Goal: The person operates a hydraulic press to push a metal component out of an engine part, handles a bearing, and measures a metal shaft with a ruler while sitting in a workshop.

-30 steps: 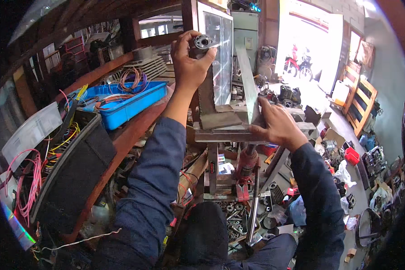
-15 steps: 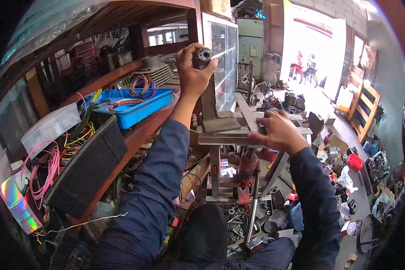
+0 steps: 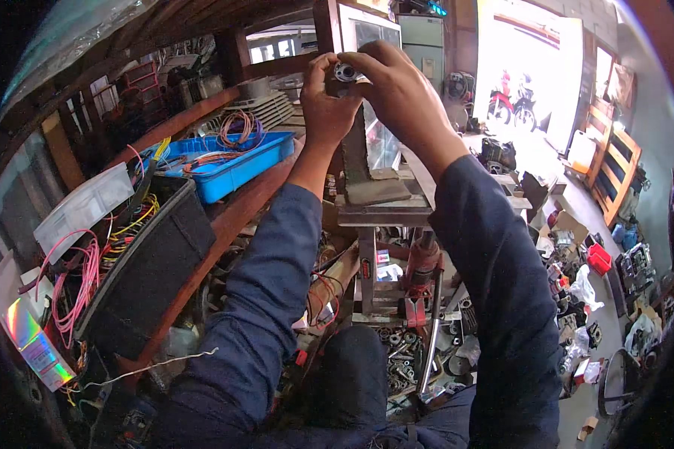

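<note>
At head height I hold a small round metal part (image 3: 345, 72) with a hole in its middle. My left hand (image 3: 326, 108) is closed round its left side, fingers on top and thumb below. My right hand (image 3: 401, 93) reaches in from the right, thumb and forefinger pinching the part's right side; its other fingers are partly hidden. Below my hands, a dark grey slab (image 3: 378, 191) lies on a metal stand (image 3: 386, 217), with an upright grey piece (image 3: 354, 150) rising at its left. Under the stand's top is a red jack (image 3: 423, 266) with a long metal lever (image 3: 433, 329).
On the left shelf stand a blue tray (image 3: 232, 173) with wire coils and a black bin (image 3: 146, 273) full of wires. Metal parts (image 3: 404, 359) litter the floor below. At right are a red container (image 3: 598, 259), a wooden rack (image 3: 612, 173) and scattered bags.
My right hand has left the stand's top and risen to the round metal part, taking hold of its right side. My left hand still grips the part.
</note>
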The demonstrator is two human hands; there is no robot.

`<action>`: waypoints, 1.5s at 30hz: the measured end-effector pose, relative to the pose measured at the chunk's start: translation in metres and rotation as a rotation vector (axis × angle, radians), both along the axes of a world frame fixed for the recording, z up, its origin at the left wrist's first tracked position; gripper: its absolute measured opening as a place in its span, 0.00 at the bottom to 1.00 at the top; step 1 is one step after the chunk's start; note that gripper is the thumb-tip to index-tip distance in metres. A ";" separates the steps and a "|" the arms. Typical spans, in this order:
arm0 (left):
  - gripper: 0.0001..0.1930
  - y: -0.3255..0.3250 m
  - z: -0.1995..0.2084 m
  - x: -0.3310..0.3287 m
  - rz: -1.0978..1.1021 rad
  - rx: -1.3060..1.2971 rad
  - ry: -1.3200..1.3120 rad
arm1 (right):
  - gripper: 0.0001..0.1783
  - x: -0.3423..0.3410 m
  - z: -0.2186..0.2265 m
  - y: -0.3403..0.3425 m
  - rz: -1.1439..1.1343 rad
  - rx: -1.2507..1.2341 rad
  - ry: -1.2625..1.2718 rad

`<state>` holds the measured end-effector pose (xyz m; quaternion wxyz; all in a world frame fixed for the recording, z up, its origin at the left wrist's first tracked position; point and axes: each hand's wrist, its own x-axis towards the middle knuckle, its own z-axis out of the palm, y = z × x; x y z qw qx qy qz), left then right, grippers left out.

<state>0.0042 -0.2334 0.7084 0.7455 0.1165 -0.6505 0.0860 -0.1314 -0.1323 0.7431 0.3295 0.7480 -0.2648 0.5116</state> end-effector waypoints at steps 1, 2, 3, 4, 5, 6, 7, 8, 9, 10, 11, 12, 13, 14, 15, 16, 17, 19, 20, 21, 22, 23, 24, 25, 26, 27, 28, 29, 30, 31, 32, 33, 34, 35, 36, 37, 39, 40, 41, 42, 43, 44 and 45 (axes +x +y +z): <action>0.27 -0.001 -0.001 0.001 0.003 0.003 -0.002 | 0.20 0.002 0.001 -0.002 0.004 0.041 0.011; 0.27 -0.002 0.000 0.000 -0.091 0.029 0.000 | 0.20 0.002 0.003 -0.006 0.004 0.042 0.011; 0.27 -0.003 0.000 0.000 -0.185 0.055 0.002 | 0.16 0.002 0.006 -0.010 0.059 0.019 0.031; 0.27 -0.004 0.000 -0.001 -0.185 0.056 0.001 | 0.13 0.001 0.008 -0.014 0.114 -0.005 0.051; 0.27 -0.005 0.000 -0.002 -0.243 0.080 0.006 | 0.13 0.001 0.010 -0.015 0.112 -0.004 0.052; 0.27 -0.005 0.001 -0.003 -0.301 0.104 0.012 | 0.12 0.000 0.011 -0.017 0.113 -0.004 0.062; 0.27 -0.006 0.001 -0.003 -0.303 0.104 0.012 | 0.12 -0.001 0.012 -0.019 0.114 -0.004 0.071; 0.27 -0.006 0.001 -0.002 -0.267 0.109 0.006 | 0.12 0.000 0.013 -0.018 0.115 -0.003 0.071; 0.27 -0.005 0.001 -0.002 -0.232 0.113 0.000 | 0.12 0.000 0.014 -0.017 0.114 -0.016 0.076; 0.27 -0.005 0.001 -0.002 -0.232 0.114 0.000 | 0.13 0.000 0.015 -0.016 0.112 -0.029 0.082; 0.27 -0.004 0.000 -0.002 -0.225 0.105 -0.003 | 0.13 0.000 0.015 -0.017 0.112 -0.029 0.082; 0.27 -0.004 0.000 -0.002 -0.219 0.095 -0.007 | 0.13 0.000 0.015 -0.017 0.115 -0.025 0.075; 0.27 -0.003 0.000 -0.002 -0.220 0.095 -0.006 | 0.14 -0.001 0.015 -0.018 0.118 -0.021 0.067; 0.27 -0.004 -0.001 -0.002 -0.238 0.109 -0.008 | 0.14 0.000 0.016 -0.016 0.118 -0.022 0.068; 0.27 -0.005 0.000 -0.001 -0.256 0.123 -0.010 | 0.14 0.000 0.017 -0.013 0.118 -0.010 0.071; 0.27 -0.005 0.000 -0.001 -0.256 0.122 -0.009 | 0.15 0.000 0.017 -0.012 0.117 0.003 0.075; 0.27 -0.006 0.000 0.000 -0.274 0.106 -0.011 | 0.15 0.001 0.018 -0.013 0.119 0.002 0.075; 0.27 -0.008 0.000 0.001 -0.290 0.088 -0.012 | 0.16 0.002 0.018 -0.015 0.106 -0.008 0.094; 0.27 -0.007 0.001 0.000 -0.299 0.098 0.000 | 0.16 0.001 0.018 -0.015 0.103 -0.007 0.094; 0.27 -0.006 0.001 -0.002 -0.307 0.108 0.012 | 0.16 0.001 0.018 -0.015 0.109 -0.013 0.096; 0.27 -0.004 0.001 -0.002 -0.309 0.108 0.012 | 0.16 0.000 0.018 -0.014 0.115 -0.020 0.098; 0.27 -0.003 0.001 -0.002 -0.292 0.104 0.004 | 0.16 0.000 0.018 -0.015 0.115 -0.020 0.097; 0.27 -0.002 0.001 -0.002 -0.275 0.099 -0.004 | 0.16 -0.001 0.018 -0.016 0.125 -0.012 0.097; 0.27 -0.001 0.001 -0.003 -0.274 0.100 -0.004 | 0.16 -0.001 0.018 -0.017 0.134 -0.005 0.096; 0.26 0.000 0.001 -0.001 -0.287 0.109 -0.001 | 0.16 0.000 0.018 -0.017 0.135 -0.004 0.097; 0.26 0.000 0.001 0.000 -0.299 0.118 0.002 | 0.16 0.000 0.019 -0.016 0.132 -0.005 0.104; 0.26 0.000 0.000 0.000 -0.298 0.119 0.003 | 0.16 0.001 0.019 -0.016 0.129 -0.005 0.112; 0.26 0.002 0.001 -0.001 -0.284 0.126 0.005 | 0.16 0.000 0.019 -0.016 0.126 -0.005 0.112; 0.26 0.004 0.001 -0.003 -0.271 0.133 0.008 | 0.16 -0.001 0.020 -0.016 0.106 -0.018 0.120; 0.26 0.005 0.002 -0.004 -0.274 0.134 0.008 | 0.17 -0.002 0.020 -0.015 0.085 -0.031 0.129; 0.27 0.004 0.002 -0.002 -0.241 0.142 -0.003 | 0.17 -0.002 0.020 -0.015 0.087 -0.030 0.129; 0.27 0.003 0.001 -0.001 -0.209 0.150 -0.015 | 0.17 -0.001 0.020 -0.015 0.091 -0.024 0.130; 0.27 0.002 0.002 -0.001 -0.208 0.151 -0.015 | 0.17 -0.001 0.020 -0.015 0.096 -0.017 0.131; 0.27 -0.002 0.002 -0.001 -0.247 0.128 -0.003 | 0.17 0.000 0.020 -0.015 0.097 -0.017 0.131; 0.28 -0.005 0.002 0.000 -0.286 0.104 0.008 | 0.18 0.000 0.020 -0.016 0.107 -0.016 0.127; 0.28 -0.007 0.001 0.001 -0.284 0.104 0.008 | 0.18 0.001 0.021 -0.016 0.117 -0.015 0.123; 0.29 -0.009 0.001 0.001 -0.218 0.099 0.008 | 0.18 0.000 0.021 -0.016 0.115 -0.018 0.133; 0.29 -0.010 0.000 0.001 -0.219 0.100 0.008 | 0.19 0.000 0.021 -0.016 0.115 -0.020 0.143; 0.28 -0.009 0.000 0.001 -0.199 0.089 -0.016 | 0.19 -0.001 0.021 -0.016 0.113 -0.021 0.144; 0.27 -0.008 0.000 0.000 -0.179 0.078 -0.040 | 0.19 -0.001 0.020 -0.016 0.111 -0.025 0.145; 0.27 -0.008 0.001 0.000 -0.180 0.078 -0.039 | 0.19 -0.001 0.020 -0.016 0.109 -0.030 0.147; 0.28 -0.008 0.001 0.000 -0.204 0.086 -0.036 | 0.19 -0.001 0.020 -0.016 0.109 -0.030 0.147; 0.28 -0.009 0.001 0.000 -0.228 0.095 -0.033 | 0.19 -0.001 0.021 -0.015 0.121 -0.024 0.140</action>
